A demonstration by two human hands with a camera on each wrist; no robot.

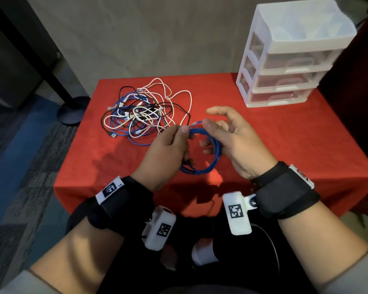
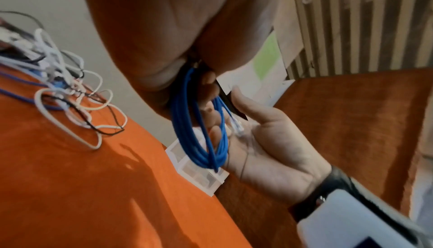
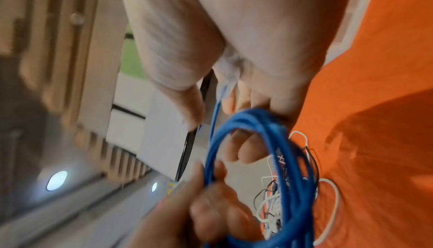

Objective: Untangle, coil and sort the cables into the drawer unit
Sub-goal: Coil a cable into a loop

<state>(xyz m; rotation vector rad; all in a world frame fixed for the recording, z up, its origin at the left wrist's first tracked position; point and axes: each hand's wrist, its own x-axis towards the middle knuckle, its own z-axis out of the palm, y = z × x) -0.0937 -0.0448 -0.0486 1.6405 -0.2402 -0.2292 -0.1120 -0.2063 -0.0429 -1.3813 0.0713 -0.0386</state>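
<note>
Over the front middle of the red table [image 1: 285,145] I hold a coiled blue cable [image 1: 216,149] between both hands. My left hand [image 1: 166,151] grips the coil's left side, thumb on top. My right hand [image 1: 238,141] has curled fingers through the loop and its thumb pinches the cable's clear plug end [image 2: 236,125]. The coil [image 2: 187,131] hangs below my left hand [image 2: 152,29], in front of the right palm [image 2: 269,150]. In the right wrist view the coil [image 3: 293,159] runs from my right hand [image 3: 234,20] to the left fingers [image 3: 199,215]. A tangle of white, black and blue cables [image 1: 142,111] lies at the back left.
A white plastic drawer unit [image 1: 285,60] with three shut clear drawers and an open top tray stands at the table's back right corner. A black pole with a round base [image 1: 72,111] stands on the floor left of the table. A wall is behind.
</note>
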